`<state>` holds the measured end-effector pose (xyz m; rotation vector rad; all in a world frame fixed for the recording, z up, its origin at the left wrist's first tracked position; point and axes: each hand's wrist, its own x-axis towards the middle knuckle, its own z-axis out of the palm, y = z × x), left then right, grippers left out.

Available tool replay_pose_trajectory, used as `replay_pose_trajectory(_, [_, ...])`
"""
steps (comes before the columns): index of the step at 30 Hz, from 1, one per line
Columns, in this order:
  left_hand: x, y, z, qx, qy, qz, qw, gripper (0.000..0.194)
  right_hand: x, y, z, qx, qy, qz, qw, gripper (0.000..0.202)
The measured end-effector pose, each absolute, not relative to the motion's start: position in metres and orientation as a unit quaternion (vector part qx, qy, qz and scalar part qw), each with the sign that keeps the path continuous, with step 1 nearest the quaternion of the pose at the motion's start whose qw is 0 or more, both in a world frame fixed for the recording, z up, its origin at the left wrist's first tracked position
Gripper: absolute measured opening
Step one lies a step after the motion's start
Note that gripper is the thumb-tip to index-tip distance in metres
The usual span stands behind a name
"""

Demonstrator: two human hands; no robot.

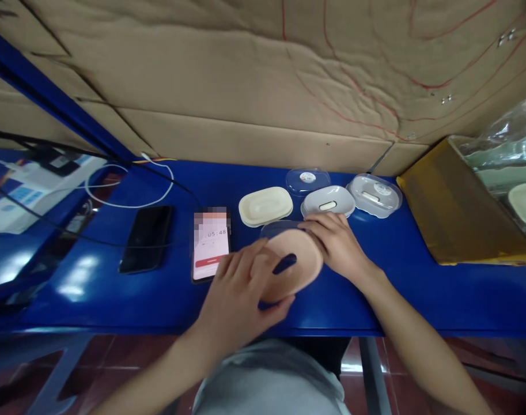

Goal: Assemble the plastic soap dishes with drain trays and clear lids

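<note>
Hands (241, 291) (338, 242) clasp a pink dish (301, 259) (fingers curled round it) on blue table (396, 288), cardboard wall (245, 75) behind.

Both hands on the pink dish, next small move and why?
Probably press the dark blue piece down into the pink dish. The left hand pinches the piece at the dish's middle while the right hand steadies the far rim, and the piece still looks slanted across the dish, not seated.

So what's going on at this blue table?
A person holds a peach oval soap-dish piece with both hands: the left hand grips its near edge, the right hand its far side. Behind lie a cream tray, a grey tray and clear lids. Two phones sit to the left.
</note>
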<state>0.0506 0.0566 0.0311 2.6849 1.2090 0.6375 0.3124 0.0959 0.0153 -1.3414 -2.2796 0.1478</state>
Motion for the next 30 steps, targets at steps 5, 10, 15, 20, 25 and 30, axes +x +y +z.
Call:
replay_pose_trajectory(5, [0.055,0.025,0.022,0.905,0.381,0.168,0.087,0.045,0.319,0.095,0.026,-0.474,-0.846,0.073,0.233,0.022])
replay_pose_trajectory(10, [0.056,0.019,0.018,0.909,0.375,0.157,0.087,0.044,0.314,0.091,0.023,-0.457,-0.857,0.095,0.217,0.023])
replay_pose_trajectory(15, [0.058,0.028,0.013,0.910,0.377,0.148,0.089,0.047,0.308,0.092,0.011,-0.458,-0.863,0.067,0.205,0.033])
replay_pose_trajectory(20, [0.055,0.055,0.013,0.912,0.371,0.146,0.095,0.054,0.313,0.094,0.017,-0.480,-0.847,0.047,0.223,0.033])
replay_pose_trajectory(25, [0.050,0.118,0.030,0.920,0.334,0.149,0.139,0.073,0.310,0.092,0.022,-0.459,-0.850,0.049,0.253,0.030])
replay_pose_trajectory(30, [0.051,0.158,0.035,0.929,0.298,0.103,0.195,0.052,0.300,0.089,0.019,-0.432,-0.869,0.094,0.223,0.024])
